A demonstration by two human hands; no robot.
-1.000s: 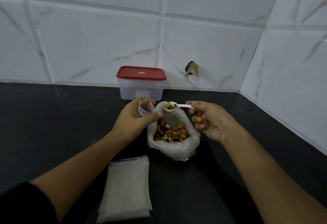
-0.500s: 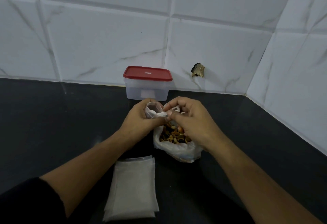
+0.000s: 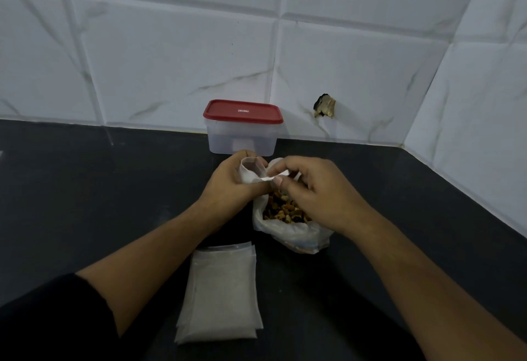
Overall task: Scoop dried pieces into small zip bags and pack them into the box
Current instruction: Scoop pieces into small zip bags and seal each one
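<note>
Zip bag [image 3: 251, 171], judged light, limp and slippery, was cupped open in left hand [image 3: 231, 186]; right hand [image 3: 310, 189] pinched its rim, just above the dried pieces [image 3: 282, 212].

A dark, matte countertop [image 3: 85, 189] is bounded at the far side by a wall of large white tiles [image 3: 171, 61] veined with grey, set in pale grout. A second tiled wall [image 3: 484, 132] is met at the right, so that a corner is formed. A chipped hole [image 3: 324, 106] is seen low in the far wall. The light is dim and even.
</note>
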